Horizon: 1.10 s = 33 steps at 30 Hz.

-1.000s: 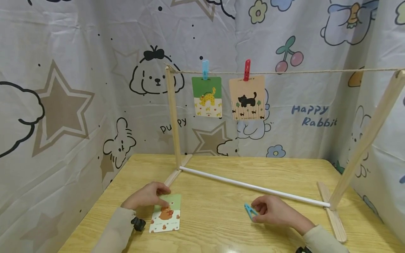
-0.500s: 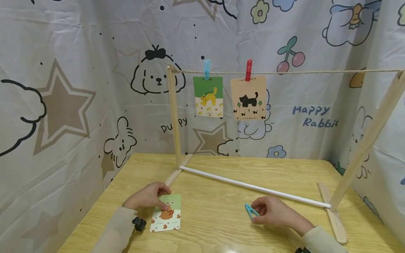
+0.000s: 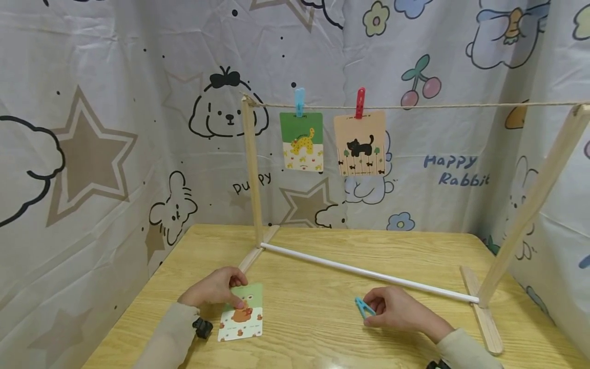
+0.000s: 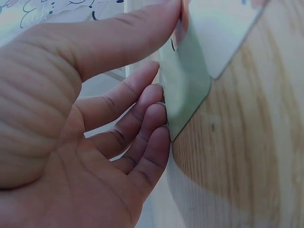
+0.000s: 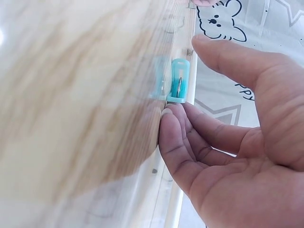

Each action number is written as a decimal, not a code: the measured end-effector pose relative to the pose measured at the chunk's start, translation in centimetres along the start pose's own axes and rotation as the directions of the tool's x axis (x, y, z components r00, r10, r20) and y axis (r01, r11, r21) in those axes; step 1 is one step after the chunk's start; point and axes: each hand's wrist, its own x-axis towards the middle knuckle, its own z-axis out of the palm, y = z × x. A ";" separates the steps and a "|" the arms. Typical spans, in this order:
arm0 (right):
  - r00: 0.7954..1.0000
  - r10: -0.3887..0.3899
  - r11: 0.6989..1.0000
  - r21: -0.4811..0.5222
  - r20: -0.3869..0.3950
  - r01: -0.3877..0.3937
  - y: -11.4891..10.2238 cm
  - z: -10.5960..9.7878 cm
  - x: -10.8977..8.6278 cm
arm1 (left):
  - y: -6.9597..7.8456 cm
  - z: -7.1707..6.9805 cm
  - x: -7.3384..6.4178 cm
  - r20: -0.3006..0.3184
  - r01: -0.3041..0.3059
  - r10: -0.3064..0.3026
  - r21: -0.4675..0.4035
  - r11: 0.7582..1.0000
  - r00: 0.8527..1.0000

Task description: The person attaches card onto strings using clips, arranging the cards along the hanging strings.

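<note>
Blue peg point(image 3: 364, 307) still lies on the counter point(image 3: 313, 328) touching the right hand point(image 3: 396, 312) fingers, not gripped yet, while the left hand point(image 3: 212, 289) keeps pinching the card point(image 3: 241, 320) edge, barely lifted.

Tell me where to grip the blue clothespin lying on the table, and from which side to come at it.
Probably pinch the blue clothespin by its two handle legs, on the end toward the right hand, coming from above and from the right. It lies flat on the table; the right wrist view shows its wire spring, so squeezing the legs behind that should open it.
</note>
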 end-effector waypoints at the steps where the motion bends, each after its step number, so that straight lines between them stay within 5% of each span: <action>1: 1.000 0.000 1.000 0.000 0.000 0.000 0.0 0.0 0.0 | 0.0 0.0 -0.1 -0.004 0.000 0.000 0.001 1.000 1.000; 33: 0.996 0.075 0.997 -0.033 -0.040 -0.076 -0.3 0.4 0.5 | 1.2 0.0 0.0 -0.010 0.029 -0.029 0.067 0.997 1.000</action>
